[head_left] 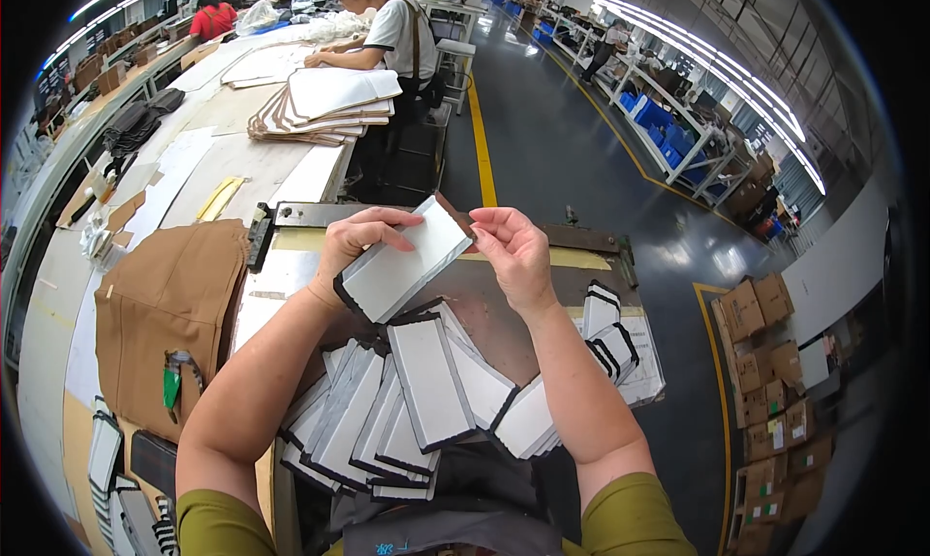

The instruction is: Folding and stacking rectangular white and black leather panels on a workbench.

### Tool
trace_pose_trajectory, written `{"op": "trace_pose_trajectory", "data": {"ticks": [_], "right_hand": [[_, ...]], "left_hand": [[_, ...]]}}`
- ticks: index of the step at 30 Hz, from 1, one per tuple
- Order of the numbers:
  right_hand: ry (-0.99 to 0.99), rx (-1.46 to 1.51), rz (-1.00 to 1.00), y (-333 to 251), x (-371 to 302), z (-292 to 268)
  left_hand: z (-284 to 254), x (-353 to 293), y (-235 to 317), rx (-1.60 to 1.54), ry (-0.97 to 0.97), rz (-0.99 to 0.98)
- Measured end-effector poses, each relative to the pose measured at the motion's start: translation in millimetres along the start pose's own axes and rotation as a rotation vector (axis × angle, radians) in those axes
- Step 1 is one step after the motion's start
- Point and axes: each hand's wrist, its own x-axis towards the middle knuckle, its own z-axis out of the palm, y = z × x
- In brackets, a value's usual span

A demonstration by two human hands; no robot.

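My left hand (363, 241) grips a white rectangular panel (412, 270) with grey side bands and a black lower edge, fingers on top. The panel is held tilted above the work surface. At its upper right corner, my right hand (515, 256) pinches the edge, where a dark brown strip (453, 213) shows; exactly what lies between the fingertips is hidden. Below my hands, a loose, overlapping pile of similar white panels (428, 380) with black ends spreads close to my body. A few more panels (603, 309) lie beyond my right forearm.
Brown fabric pieces (165, 304) with a green-handled tool (172, 382) lie at left. A metal bar (581, 239) crosses the bench's far side. Stacked white sheets (339, 93) sit farther away, beside a co-worker (392, 43). Cartons (765, 362) stand on the right.
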Motion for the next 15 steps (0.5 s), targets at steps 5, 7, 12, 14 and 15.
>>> {"op": "trace_pose_trajectory", "data": {"ticks": [5,7,12,14,15], "right_hand": [[-0.006,0.022,0.022,-2.9,-1.3,-1.6],[-0.012,0.020,0.010,-1.8,-1.1,-2.1],[-0.012,0.018,0.031,-3.1,-1.0,-0.5],[-0.016,0.032,0.050,-2.3,-0.1,-3.6],[-0.017,0.031,0.050,-2.0,0.6,-3.4]], "left_hand": [[0.7,0.4,-0.7,0.054,0.005,0.014],[0.2,0.2,-1.3,0.054,0.008,0.018],[0.3,-1.2,-1.7,0.087,0.002,0.039],[1.4,1.5,-0.7,0.109,-0.004,0.028],[1.4,1.6,-0.1,0.129,-0.004,0.018]]}}
